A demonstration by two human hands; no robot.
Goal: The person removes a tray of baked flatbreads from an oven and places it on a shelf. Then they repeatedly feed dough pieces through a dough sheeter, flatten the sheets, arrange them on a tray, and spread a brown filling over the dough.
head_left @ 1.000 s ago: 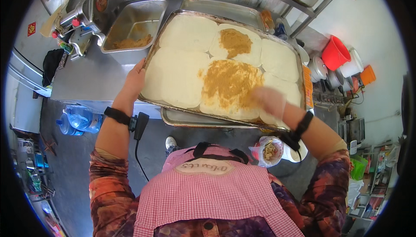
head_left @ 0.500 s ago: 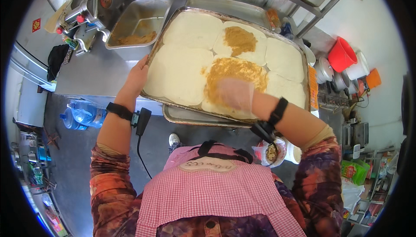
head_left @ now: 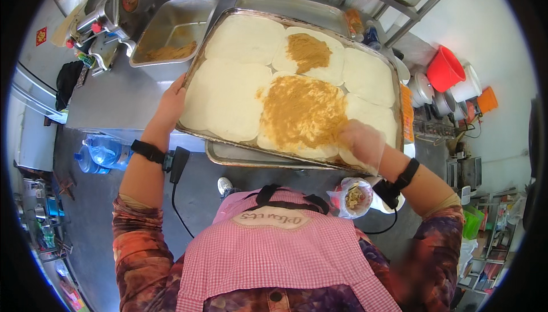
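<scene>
A large baking tray (head_left: 196, 61) carries several flattened pale dough pieces (head_left: 224, 96), set edge to edge. My left hand (head_left: 172, 102) is closed round the tray's left rim. In a clear plastic glove, my right hand (head_left: 361, 141) rests at the right edge of the near-middle dough piece; its fingers look curled, and what they hold, if anything, is hidden. Brown paste (head_left: 299, 109) is smeared unevenly over that piece, with pale streaks showing through. A thicker patch of brown paste (head_left: 309, 51) lies on the dough piece behind it.
Back left, a steel pan (head_left: 201, 22) holds more brown paste, beside a metal machine (head_left: 117, 15). Another tray (head_left: 251, 157) shows under the near edge, and one (head_left: 297, 8) lies behind. Below stands a lined bucket (head_left: 353, 198); a red bucket (head_left: 446, 68) is at right.
My right hand has moved right across the smeared dough piece to its edge, uncovering the paste. The left hand still grips the tray; the tray sits slightly further left in view.
</scene>
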